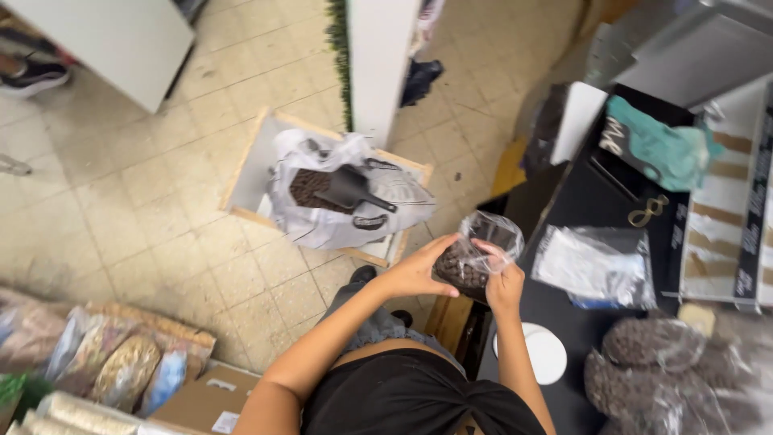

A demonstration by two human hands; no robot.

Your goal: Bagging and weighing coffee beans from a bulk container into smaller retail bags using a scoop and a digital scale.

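A small clear plastic bag (475, 256) partly filled with dark brown pieces hangs between my two hands, just left of the black counter. My left hand (417, 270) cups its left side and bottom. My right hand (504, 278) pinches the loose plastic at the bag's right side, near its open top. On the floor ahead, a big white sack (346, 197) of the same dark pieces sits open in a wooden tray (241, 173), with a black scoop (348, 189) lying in it.
The black counter (600, 201) to my right carries a stack of empty clear bags (594, 264), a teal cloth (664, 149), a white round lid (546, 354) and several filled bags (656, 370). Packaged goods (105, 358) and a cardboard box (205, 401) lie at the lower left.
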